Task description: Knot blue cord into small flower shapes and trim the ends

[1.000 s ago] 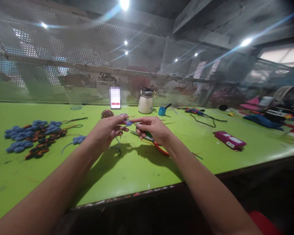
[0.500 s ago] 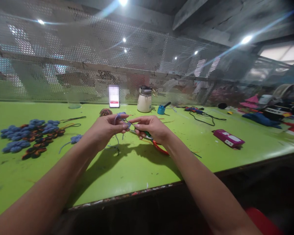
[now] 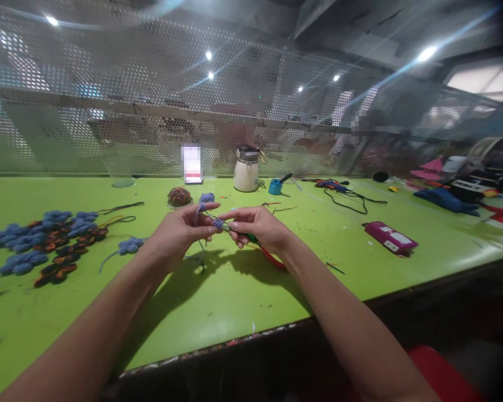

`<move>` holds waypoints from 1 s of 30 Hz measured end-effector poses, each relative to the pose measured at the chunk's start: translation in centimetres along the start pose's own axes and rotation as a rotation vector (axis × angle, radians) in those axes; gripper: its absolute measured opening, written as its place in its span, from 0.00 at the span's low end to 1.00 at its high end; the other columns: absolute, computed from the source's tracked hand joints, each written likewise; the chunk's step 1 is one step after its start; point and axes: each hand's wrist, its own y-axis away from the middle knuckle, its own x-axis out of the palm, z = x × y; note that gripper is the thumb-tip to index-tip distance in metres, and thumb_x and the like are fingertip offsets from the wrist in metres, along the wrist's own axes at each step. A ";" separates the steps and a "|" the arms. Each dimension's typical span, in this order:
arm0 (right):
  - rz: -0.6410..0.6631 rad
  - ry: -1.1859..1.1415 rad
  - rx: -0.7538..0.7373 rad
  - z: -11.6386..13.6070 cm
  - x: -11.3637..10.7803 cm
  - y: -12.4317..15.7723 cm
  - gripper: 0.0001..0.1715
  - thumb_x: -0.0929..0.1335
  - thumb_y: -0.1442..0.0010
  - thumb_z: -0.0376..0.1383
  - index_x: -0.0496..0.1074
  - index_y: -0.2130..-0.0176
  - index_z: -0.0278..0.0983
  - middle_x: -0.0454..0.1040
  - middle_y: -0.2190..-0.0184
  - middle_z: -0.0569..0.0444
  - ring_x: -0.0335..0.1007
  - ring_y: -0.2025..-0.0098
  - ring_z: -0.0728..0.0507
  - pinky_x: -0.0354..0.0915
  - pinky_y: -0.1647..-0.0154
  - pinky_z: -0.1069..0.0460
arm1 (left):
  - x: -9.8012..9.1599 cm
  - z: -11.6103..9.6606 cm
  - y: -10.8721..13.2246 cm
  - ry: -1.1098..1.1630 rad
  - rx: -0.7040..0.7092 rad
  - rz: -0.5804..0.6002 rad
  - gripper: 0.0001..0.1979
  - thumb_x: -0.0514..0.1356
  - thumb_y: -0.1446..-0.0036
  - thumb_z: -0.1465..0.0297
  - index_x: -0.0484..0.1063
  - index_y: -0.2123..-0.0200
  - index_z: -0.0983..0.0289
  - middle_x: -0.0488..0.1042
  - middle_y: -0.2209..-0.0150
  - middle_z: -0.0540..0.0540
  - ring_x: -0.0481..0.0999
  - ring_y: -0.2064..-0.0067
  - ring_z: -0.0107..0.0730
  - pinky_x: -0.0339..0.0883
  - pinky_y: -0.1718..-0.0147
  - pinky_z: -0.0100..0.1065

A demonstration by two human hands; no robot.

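Note:
Between my hands is a small piece of blue-purple crochet work [image 3: 218, 224], its loops wound on a crochet hook. My left hand [image 3: 183, 228] pinches the work, with blue yarn running over its raised index finger. My right hand [image 3: 257, 226] is closed around the green-handled crochet hook [image 3: 251, 238], whose shaft points left into the loops. Scissors with red handles [image 3: 274, 260] lie under my right hand, partly hidden. Behind my hands sit a blue yarn ball [image 3: 207, 197] and a multicoloured yarn ball [image 3: 179, 196]. A single blue crocheted flower [image 3: 129, 245] lies left of my left forearm.
Blue crocheted flowers [image 3: 23, 261] and dark orange-black ones [image 3: 55, 273] are piled at left. A phone [image 3: 192, 164], a white jar [image 3: 246, 173] and a blue pot [image 3: 275, 186] stand along the back. A glue gun [image 3: 332, 185] with cord and a magenta box [image 3: 389, 238] are at right.
The hook now lies through more visible loops at the fingertips, and both hands sit slightly lower in view. The camera view has shifted a little, uncovering the yarn balls more.

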 end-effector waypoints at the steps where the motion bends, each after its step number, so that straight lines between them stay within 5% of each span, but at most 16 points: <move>1: -0.001 -0.002 0.003 0.1 0.0 0.0 0.15 0.69 0.46 0.31 0.75 0.57 0.33 0.70 0.81 0.59 0.60 0.82 0.55 0.62 0.78 0.56 | 0.0 0.1 0.0 -0.003 0.006 0.009 0.29 0.69 0.62 0.77 0.73 0.52 0.68 0.73 0.75 0.50 0.70 0.74 0.26 0.60 0.72 0.30; 12: -0.024 0.025 -0.002 0.5 0.1 0.1 0.13 0.68 0.46 0.27 0.75 0.58 0.31 0.70 0.82 0.58 0.61 0.83 0.55 0.63 0.79 0.57 | -0.2 0.5 -0.2 -0.077 0.072 0.023 0.29 0.70 0.62 0.77 0.73 0.52 0.65 0.73 0.74 0.49 0.69 0.73 0.25 0.61 0.71 0.31; 22: -0.061 0.116 0.020 0.5 0.0 -0.2 0.14 0.66 0.44 0.24 0.75 0.57 0.30 0.71 0.82 0.57 0.61 0.83 0.54 0.63 0.79 0.56 | -0.6 -0.2 -0.2 0.029 -0.075 0.068 0.16 0.66 0.59 0.78 0.78 0.62 0.68 0.77 0.67 0.58 0.74 0.62 0.33 0.66 0.66 0.31; 25: -0.060 0.144 0.016 0.5 0.1 -0.2 0.15 0.66 0.43 0.24 0.75 0.56 0.31 0.71 0.82 0.57 0.61 0.83 0.54 0.62 0.80 0.57 | -0.2 -0.2 -0.2 0.040 -0.068 0.046 0.13 0.67 0.59 0.78 0.78 0.65 0.70 0.77 0.67 0.60 0.74 0.63 0.33 0.67 0.64 0.32; 30: -0.051 0.166 0.009 0.4 0.3 -0.2 0.17 0.66 0.44 0.25 0.74 0.54 0.30 0.71 0.82 0.57 0.61 0.83 0.54 0.63 0.80 0.56 | -0.1 0.5 -0.3 -0.009 -0.038 -0.019 0.21 0.70 0.63 0.79 0.76 0.60 0.69 0.75 0.76 0.53 0.73 0.72 0.30 0.66 0.66 0.35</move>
